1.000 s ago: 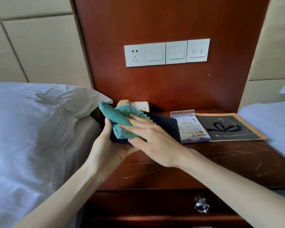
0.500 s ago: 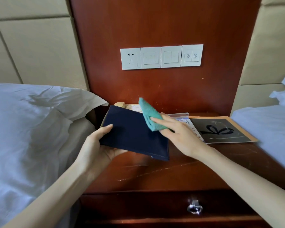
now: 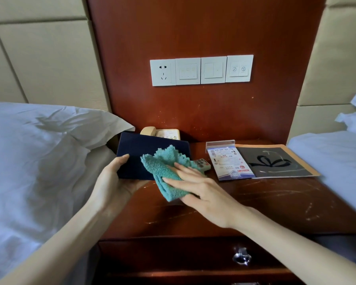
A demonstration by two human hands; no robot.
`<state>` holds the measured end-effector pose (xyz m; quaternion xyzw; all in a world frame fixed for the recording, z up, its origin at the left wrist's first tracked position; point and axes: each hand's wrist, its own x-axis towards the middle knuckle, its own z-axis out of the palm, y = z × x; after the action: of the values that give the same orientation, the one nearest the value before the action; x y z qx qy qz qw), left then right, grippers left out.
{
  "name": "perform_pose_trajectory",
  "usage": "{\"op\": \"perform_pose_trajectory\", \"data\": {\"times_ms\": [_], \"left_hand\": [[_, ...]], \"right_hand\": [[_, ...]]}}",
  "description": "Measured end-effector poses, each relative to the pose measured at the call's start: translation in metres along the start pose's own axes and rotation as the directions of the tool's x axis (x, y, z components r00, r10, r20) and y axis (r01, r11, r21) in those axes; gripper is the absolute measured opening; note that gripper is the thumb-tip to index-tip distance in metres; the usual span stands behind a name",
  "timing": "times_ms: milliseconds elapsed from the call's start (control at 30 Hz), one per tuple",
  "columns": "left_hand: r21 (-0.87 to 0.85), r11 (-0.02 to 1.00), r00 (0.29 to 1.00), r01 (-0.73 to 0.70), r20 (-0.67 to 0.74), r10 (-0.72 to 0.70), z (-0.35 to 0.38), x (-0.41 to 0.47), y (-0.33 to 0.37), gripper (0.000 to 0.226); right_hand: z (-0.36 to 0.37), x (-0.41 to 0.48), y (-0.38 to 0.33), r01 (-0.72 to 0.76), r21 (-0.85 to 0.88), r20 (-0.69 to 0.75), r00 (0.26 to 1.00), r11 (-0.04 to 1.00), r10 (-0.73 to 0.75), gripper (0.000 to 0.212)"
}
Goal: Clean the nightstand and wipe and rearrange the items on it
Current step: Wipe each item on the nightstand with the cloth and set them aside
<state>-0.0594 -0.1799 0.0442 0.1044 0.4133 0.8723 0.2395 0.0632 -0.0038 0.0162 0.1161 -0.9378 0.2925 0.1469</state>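
We found the scratched reddish-brown wooden nightstand [image 3: 255, 202] hemmed in on two sides: a white pillow [image 3: 49, 140] overhung its edge at nine o'clock, and white bedding [image 3: 333, 157] lay against its edge at three o'clock. The rear was closed by a matching wooden back panel [image 3: 203, 112] carrying a row of white wall switches [image 3: 201, 70]. The front half of the top, toward six o'clock, was bare scratched wood, above a drawer with a metal ring pull [image 3: 242, 258].

At eleven o'clock a beige telephone [image 3: 162, 133] stood against the panel. At one to two o'clock lay a printed white-and-blue card [image 3: 228, 161] in a clear acrylic holder, just beside a dark grey folder with a black bow drawing and orange border [image 3: 275, 161]. A small grey remote control [image 3: 202, 164] showed near the centre, partly covered.

The left hand [image 3: 115, 177] grasped a flat dark navy rectangular folder [image 3: 144, 153] from below at its near left corner, thumb on its top face, holding it tilted at about ten o'clock. The right hand [image 3: 201, 194], fingers spread flat, pressed a crumpled teal terry cloth [image 3: 164, 173] against the navy folder's near right edge. We could not tell whether the folder's far edge touched the telephone.
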Motion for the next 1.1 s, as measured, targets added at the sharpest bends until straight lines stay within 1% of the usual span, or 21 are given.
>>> {"op": "perform_pose_trajectory", "data": {"times_ms": [67, 100, 167, 200, 233, 267, 300, 367, 400, 533, 667, 733, 800, 933, 1000, 1100], "left_hand": [[-0.006, 1.000, 1.000, 0.026, 0.000, -0.026, -0.005, 0.004, -0.006, 0.022], [0.022, 0.998, 0.999, 0.053, -0.004, -0.053, -0.007, 0.007, -0.012, 0.024], [0.073, 0.984, 0.986, 0.164, -0.033, -0.162, -0.009, 0.010, -0.023, 0.028], [0.077, 0.981, 0.984, 0.179, -0.021, -0.178, -0.010, 0.010, -0.027, 0.028], [0.070, 0.986, 0.988, 0.154, 0.011, -0.156, -0.011, 0.009, -0.030, 0.027], [0.035, 0.991, 0.989, 0.126, 0.072, -0.129, -0.014, 0.011, -0.032, 0.027], [0.036, 0.994, 0.986, 0.107, 0.121, -0.111, -0.014, 0.009, -0.032, 0.029], [0.077, 0.992, 0.972, 0.097, 0.208, -0.111, -0.012, 0.004, -0.033, 0.035], [0.100, 0.989, 0.969, 0.106, 0.213, -0.126, -0.013, 0.005, -0.036, 0.034], [0.159, 0.982, 0.974, 0.104, 0.182, -0.133, -0.013, 0.010, -0.036, 0.025], [0.168, 0.984, 0.983, 0.056, 0.166, -0.084, -0.011, 0.013, -0.030, 0.024], [0.177, 0.983, 0.989, 0.040, 0.135, -0.065, -0.008, 0.013, -0.026, 0.025], [0.187, 0.982, 0.993, 0.005, 0.113, -0.027, -0.006, 0.011, -0.020, 0.027], [0.158, 0.986, 0.994, -0.052, 0.107, 0.035, -0.002, 0.004, -0.013, 0.021], [0.149, 0.987, 0.996, -0.055, 0.077, 0.044, 0.003, -0.001, -0.012, 0.018], [0.129, 0.990, 0.997, -0.063, 0.046, 0.057, 0.009, -0.005, -0.008, 0.018]], "right_hand": [[-0.002, 0.000, 0.000, -0.002, -0.020, 0.013, 1.000, 1.000, 0.002, 0.054], [-0.002, 0.001, -0.001, 0.005, -0.030, 0.018, 1.000, 1.000, -0.005, 0.054], [0.000, 0.005, -0.005, 0.019, -0.045, 0.019, 1.000, 0.999, -0.018, 0.054], [0.001, 0.008, -0.006, 0.022, -0.047, 0.017, 1.000, 0.999, -0.021, 0.053], [0.002, 0.012, -0.008, 0.021, -0.047, 0.013, 1.000, 0.999, -0.020, 0.052], [0.002, 0.017, -0.010, 0.016, -0.047, 0.010, 1.000, 0.999, -0.015, 0.051], [0.001, 0.022, -0.011, 0.007, -0.049, 0.009, 1.000, 0.999, -0.007, 0.051], [-0.004, 0.033, -0.013, -0.021, -0.053, 0.014, 1.000, 0.998, 0.022, 0.051], [-0.008, 0.037, -0.014, -0.035, -0.047, 0.017, 0.999, 0.998, 0.036, 0.051], [-0.020, 0.046, -0.014, -0.040, -0.051, 0.025, 0.999, 0.998, 0.041, 0.051], [-0.027, 0.047, -0.007, -0.026, -0.053, -0.041, 0.999, 0.998, 0.024, 0.051], [-0.030, 0.045, 0.001, -0.064, -0.001, -0.089, 0.994, 0.998, 0.064, 0.050], [-0.034, 0.041, 0.010, -0.120, 0.105, -0.122, 0.984, 0.987, 0.133, 0.048], [-0.038, 0.028, 0.027, -0.195, 0.221, -0.147, 0.962, 0.956, 0.230, 0.048], [-0.036, 0.024, 0.029, -0.207, 0.250, -0.181, 0.950, 0.946, 0.256, 0.049], [-0.030, 0.024, 0.019, -0.182, 0.287, -0.280, 0.923, 0.940, 0.264, 0.048]]}}
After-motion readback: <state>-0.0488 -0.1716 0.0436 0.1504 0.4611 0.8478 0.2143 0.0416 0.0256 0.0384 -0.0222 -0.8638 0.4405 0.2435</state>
